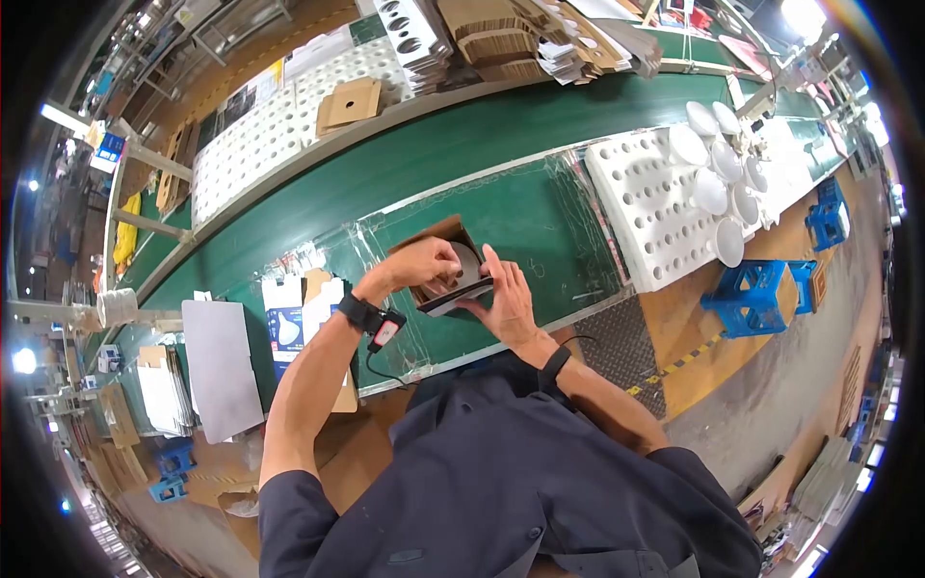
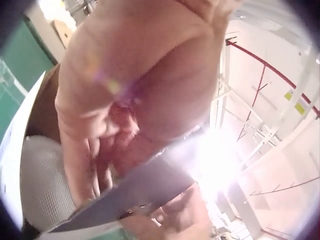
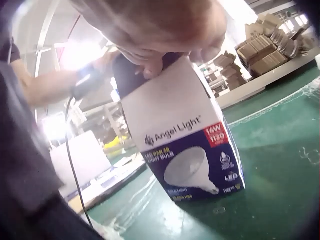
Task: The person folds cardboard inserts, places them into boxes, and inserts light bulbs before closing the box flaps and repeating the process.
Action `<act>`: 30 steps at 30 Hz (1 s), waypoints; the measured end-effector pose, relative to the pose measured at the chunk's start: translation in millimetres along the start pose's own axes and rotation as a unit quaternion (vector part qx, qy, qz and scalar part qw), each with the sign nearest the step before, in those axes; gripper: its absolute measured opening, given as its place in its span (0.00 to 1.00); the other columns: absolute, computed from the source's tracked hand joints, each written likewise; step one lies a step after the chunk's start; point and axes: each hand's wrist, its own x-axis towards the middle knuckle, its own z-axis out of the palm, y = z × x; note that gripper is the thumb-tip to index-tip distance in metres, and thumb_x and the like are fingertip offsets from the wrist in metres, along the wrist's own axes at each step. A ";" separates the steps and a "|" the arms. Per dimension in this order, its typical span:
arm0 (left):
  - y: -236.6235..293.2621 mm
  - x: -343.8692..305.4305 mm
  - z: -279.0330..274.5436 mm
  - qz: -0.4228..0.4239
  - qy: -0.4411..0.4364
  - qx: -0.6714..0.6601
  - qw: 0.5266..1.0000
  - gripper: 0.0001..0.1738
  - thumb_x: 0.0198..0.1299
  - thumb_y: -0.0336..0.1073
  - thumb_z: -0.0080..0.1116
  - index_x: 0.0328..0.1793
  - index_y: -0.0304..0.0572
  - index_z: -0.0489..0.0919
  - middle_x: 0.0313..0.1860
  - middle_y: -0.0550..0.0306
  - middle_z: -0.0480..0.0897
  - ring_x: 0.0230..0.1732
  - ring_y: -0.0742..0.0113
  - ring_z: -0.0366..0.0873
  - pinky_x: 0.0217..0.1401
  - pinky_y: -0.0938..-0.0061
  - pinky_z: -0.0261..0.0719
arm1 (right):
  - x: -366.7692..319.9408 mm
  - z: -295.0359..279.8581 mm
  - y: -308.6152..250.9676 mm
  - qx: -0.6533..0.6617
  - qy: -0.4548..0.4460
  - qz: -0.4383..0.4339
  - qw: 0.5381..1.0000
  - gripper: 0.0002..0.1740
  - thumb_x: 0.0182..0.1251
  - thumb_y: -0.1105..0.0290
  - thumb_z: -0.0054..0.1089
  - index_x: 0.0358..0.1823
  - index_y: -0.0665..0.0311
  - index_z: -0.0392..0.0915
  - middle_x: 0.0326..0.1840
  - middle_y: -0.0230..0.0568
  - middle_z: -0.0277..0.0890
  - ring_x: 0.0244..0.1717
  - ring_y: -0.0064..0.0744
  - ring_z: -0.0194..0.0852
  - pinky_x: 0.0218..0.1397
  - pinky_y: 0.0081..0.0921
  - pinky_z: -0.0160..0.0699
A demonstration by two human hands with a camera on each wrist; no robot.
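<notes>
A printed light bulb box (image 3: 192, 165) stands upright with its top open on the green table. Inside it lies a bulb (image 2: 45, 180) with its textured face up, also visible in the head view as a pale round shape (image 1: 466, 262). Over the opening, the left hand (image 1: 424, 265) has bent fingers reaching inside beside the bulb; whether they pinch anything is hidden. The right hand (image 1: 509, 303) grips the box's near right edge between thumb and fingers, and shows at the top of the right wrist view (image 3: 160, 25).
Flat printed cartons (image 1: 285, 323) and a grey-white sheet (image 1: 222, 366) lie to the left. On the right, a white perforated tray (image 1: 646, 212) carries several white bulbs (image 1: 711, 191). Cardboard stacks (image 1: 496, 43) sit beyond the table, with blue stools (image 1: 756, 299) at right.
</notes>
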 end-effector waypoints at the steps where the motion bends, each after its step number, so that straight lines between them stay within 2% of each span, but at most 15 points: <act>1: -2.6 5.2 2.3 -0.012 -0.040 0.110 0.993 0.09 0.64 0.33 0.61 0.44 0.36 0.85 0.33 0.65 0.84 0.32 0.78 0.76 0.34 0.77 0.75 | -5.0 3.0 0.8 -0.008 -0.018 0.002 1.000 0.59 0.48 0.64 0.84 0.79 0.65 0.54 0.57 0.45 0.73 0.56 0.49 0.71 0.61 0.43 0.70; 2: -4.8 11.2 3.8 -0.021 -0.077 0.218 0.973 0.09 0.63 0.31 0.61 0.45 0.34 0.85 0.34 0.63 0.85 0.33 0.76 0.77 0.36 0.75 0.75 | -7.7 5.6 3.5 -0.010 -0.017 0.003 1.000 0.59 0.48 0.64 0.84 0.79 0.65 0.54 0.57 0.45 0.73 0.56 0.49 0.71 0.61 0.43 0.70; 3: -13.5 9.7 11.1 0.036 -0.063 0.201 0.977 0.09 0.62 0.30 0.60 0.45 0.32 0.84 0.35 0.59 0.86 0.35 0.72 0.79 0.39 0.72 0.76 | -10.4 9.0 6.2 -0.012 -0.003 0.003 1.000 0.56 0.49 0.65 0.83 0.78 0.64 0.56 0.57 0.45 0.73 0.55 0.50 0.72 0.60 0.43 0.70; 6: -9.1 9.4 10.6 0.040 -0.060 0.248 0.966 0.10 0.61 0.33 0.63 0.44 0.32 0.85 0.35 0.56 0.87 0.38 0.70 0.80 0.40 0.71 0.77 | -15.1 13.5 7.1 -0.019 0.019 0.005 1.000 0.50 0.50 0.66 0.82 0.73 0.63 0.62 0.57 0.45 0.74 0.55 0.51 0.72 0.60 0.43 0.70; 12: -24.2 12.2 0.2 0.076 -0.006 0.210 0.975 0.12 0.58 0.37 0.70 0.41 0.34 0.86 0.33 0.57 0.87 0.34 0.72 0.81 0.39 0.73 0.78 | -10.3 16.8 -0.3 -0.023 0.056 0.032 0.998 0.37 0.50 0.68 0.81 0.62 0.60 0.69 0.56 0.45 0.75 0.55 0.51 0.73 0.58 0.42 0.70; 14: -24.5 7.0 -3.2 0.050 -0.026 0.088 0.995 0.12 0.56 0.37 0.70 0.39 0.34 0.87 0.33 0.58 0.88 0.33 0.72 0.81 0.38 0.74 0.79 | -9.8 19.2 -1.8 -0.018 0.060 0.045 0.997 0.36 0.50 0.69 0.80 0.61 0.60 0.70 0.55 0.44 0.75 0.54 0.50 0.74 0.57 0.41 0.70; 16: -19.6 1.4 -1.1 0.100 -0.014 0.186 0.977 0.13 0.54 0.36 0.69 0.39 0.33 0.87 0.32 0.57 0.88 0.32 0.71 0.82 0.38 0.74 0.79 | -12.2 20.6 3.1 -0.006 0.051 0.018 0.999 0.35 0.51 0.70 0.80 0.60 0.60 0.71 0.55 0.45 0.75 0.53 0.51 0.74 0.55 0.40 0.72; 18: -19.6 -9.2 2.0 0.151 0.032 0.225 0.962 0.12 0.54 0.33 0.68 0.41 0.32 0.86 0.31 0.55 0.88 0.34 0.71 0.83 0.40 0.74 0.80 | -8.2 17.0 5.0 0.018 0.037 -0.008 0.999 0.36 0.51 0.71 0.79 0.61 0.61 0.70 0.51 0.46 0.77 0.52 0.52 0.75 0.55 0.42 0.75; 22: 7.5 -96.8 -26.9 0.170 0.163 0.073 0.969 0.05 0.61 0.27 0.66 0.42 0.32 0.87 0.34 0.57 0.88 0.38 0.73 0.85 0.45 0.77 0.82 | 8.5 -9.6 -6.7 0.032 0.015 -0.023 0.999 0.42 0.55 0.76 0.76 0.72 0.62 0.68 0.44 0.44 0.80 0.53 0.51 0.77 0.57 0.42 0.76; 23: -0.9 -108.6 -51.6 0.144 0.214 0.068 0.964 0.05 0.62 0.26 0.67 0.42 0.33 0.87 0.36 0.58 0.88 0.39 0.73 0.85 0.45 0.77 0.82 | 14.1 -13.9 -14.9 0.056 0.025 -0.035 0.997 0.42 0.57 0.78 0.73 0.75 0.61 0.67 0.49 0.43 0.80 0.53 0.49 0.78 0.58 0.42 0.75; 24: -19.2 -107.6 -77.1 0.157 0.306 0.028 0.938 0.07 0.60 0.28 0.69 0.44 0.35 0.88 0.36 0.59 0.89 0.38 0.75 0.84 0.44 0.78 0.82 | 21.0 -15.3 -22.5 0.060 0.026 -0.036 0.997 0.42 0.57 0.78 0.73 0.75 0.61 0.67 0.49 0.43 0.80 0.53 0.49 0.78 0.58 0.42 0.75; 26: -61.5 -84.5 -148.3 0.124 0.449 0.144 0.873 0.12 0.64 0.34 0.66 0.48 0.33 0.87 0.41 0.45 0.89 0.43 0.56 0.87 0.49 0.69 0.83 | 33.3 -14.4 -33.5 -0.018 -0.039 -0.145 0.988 0.39 0.58 0.79 0.70 0.74 0.60 0.68 0.57 0.42 0.77 0.56 0.48 0.77 0.59 0.41 0.75; 27: -84.2 -71.8 -182.1 0.098 0.495 0.191 0.842 0.14 0.65 0.35 0.64 0.51 0.32 0.86 0.46 0.38 0.89 0.47 0.47 0.88 0.53 0.64 0.84 | 35.2 -11.5 -35.6 -0.070 -0.095 -0.142 0.983 0.40 0.58 0.73 0.73 0.73 0.59 0.69 0.65 0.42 0.71 0.63 0.47 0.73 0.65 0.44 0.72; 29: -162.8 -32.7 -233.5 0.053 0.622 0.358 0.694 0.18 0.66 0.36 0.61 0.57 0.30 0.83 0.54 0.28 0.84 0.58 0.34 0.81 0.64 0.54 0.79 | 43.7 -3.0 -46.9 -0.096 -0.126 -0.148 0.976 0.40 0.58 0.67 0.74 0.74 0.58 0.68 0.68 0.42 0.69 0.67 0.48 0.68 0.69 0.48 0.68; 30: -162.9 -28.9 -234.3 0.053 0.630 0.350 0.691 0.18 0.66 0.36 0.61 0.57 0.30 0.83 0.54 0.28 0.84 0.58 0.34 0.81 0.64 0.54 0.79 | 50.0 -0.6 -49.0 -0.124 -0.152 -0.146 0.970 0.42 0.58 0.60 0.76 0.74 0.58 0.68 0.71 0.43 0.66 0.71 0.49 0.63 0.73 0.51 0.64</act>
